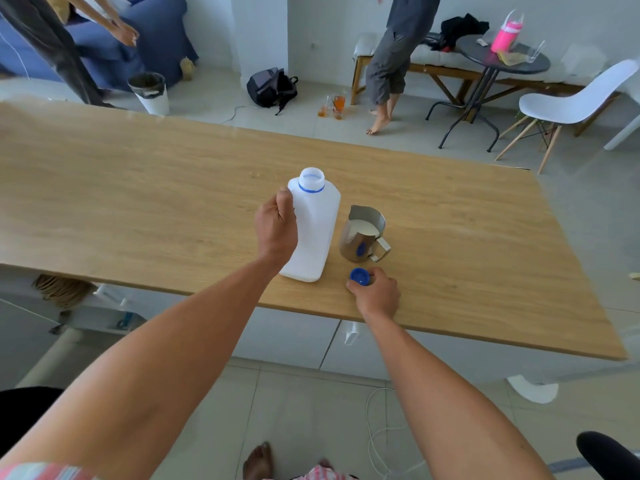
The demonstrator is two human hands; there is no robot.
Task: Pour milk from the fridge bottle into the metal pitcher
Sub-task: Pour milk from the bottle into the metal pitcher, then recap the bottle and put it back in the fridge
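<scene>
Left hand (277,230) covers the bottle's left side; thumb up along the shoulder, the other fingers hidden behind the white plastic, so the wrap is only half seen. It holds the milk bottle (315,230), uncapped, standing on the table, blue ring at the neck. Milk level inside hard to read through the opaque wall. Just right of it, apart by a narrow gap, metal pitcher (363,237) upright, milk visible inside, handle pointing right toward the near side, a blue mark on its wall. Near-right of the bottle's base, right hand (375,292) rests on the table with fingertips curled round the blue cap (359,276); the cap's near half is hidden by the fingers.

Around: far left, a bin (150,91) with a dark liner, blue sofa (138,36) behind it, partly cut off. Backpack (272,86) on the floor, orange drink glasses (334,105) beside a standing person's bare feet. Right: round dark side table (502,60) with a pink bottle (506,34), white chair (575,98).

Wooden table (138,188), light grain, over a pale tiled floor; white cable (377,434) on the floor below.
</scene>
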